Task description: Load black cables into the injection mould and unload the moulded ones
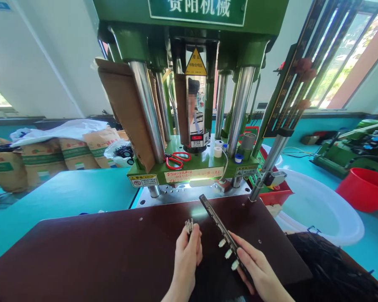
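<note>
Above the dark brown tabletop (107, 247), my left hand (189, 249) is closed around several small silver metal connector pieces (189, 226), whose ends stick up past the thumb. My right hand (255, 264) grips a long, dark metal bar (219, 222) by its near end. The bar slants away to the upper left, towards the press. Three small silver connectors (228, 254) jut from its left side near my right fingers. The two hands are apart, with the bar's lower part between them. Which pieces lie deeper in my left palm is hidden.
Ahead stands a green press (193, 161) with steel columns (148, 111). Red-handled scissors (178, 160) and tape rolls (218, 152) lie on it. At right are a pile of black cables (330, 264), a white tub (321, 205) and a red bucket (363, 188). Paper sacks (44, 153) line the left.
</note>
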Demonstrator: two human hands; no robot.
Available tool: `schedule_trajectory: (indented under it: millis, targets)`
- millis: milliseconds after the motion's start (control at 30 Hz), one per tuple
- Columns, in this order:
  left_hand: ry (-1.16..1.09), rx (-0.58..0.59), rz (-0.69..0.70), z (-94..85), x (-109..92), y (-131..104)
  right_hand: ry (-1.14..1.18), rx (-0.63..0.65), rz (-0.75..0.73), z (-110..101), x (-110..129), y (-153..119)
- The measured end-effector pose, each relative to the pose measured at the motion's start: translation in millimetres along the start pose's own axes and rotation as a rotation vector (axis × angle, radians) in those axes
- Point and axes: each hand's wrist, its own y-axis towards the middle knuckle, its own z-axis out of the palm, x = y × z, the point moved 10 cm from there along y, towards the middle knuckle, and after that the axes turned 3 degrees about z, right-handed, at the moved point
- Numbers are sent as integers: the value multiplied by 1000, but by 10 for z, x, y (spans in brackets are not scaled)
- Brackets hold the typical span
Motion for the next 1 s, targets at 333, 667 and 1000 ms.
schedule_trajectory:
  millis: [333,667,1000]
  targets:
    - [180,171,-30,154,153,-13,3,50,18,15,-17,5]
    - [105,116,-107,62,222,7,-244,106,-33,123,72,6]
    - [-91,-169,-24,-249,23,-44,-51,49,23,10,-20,3]
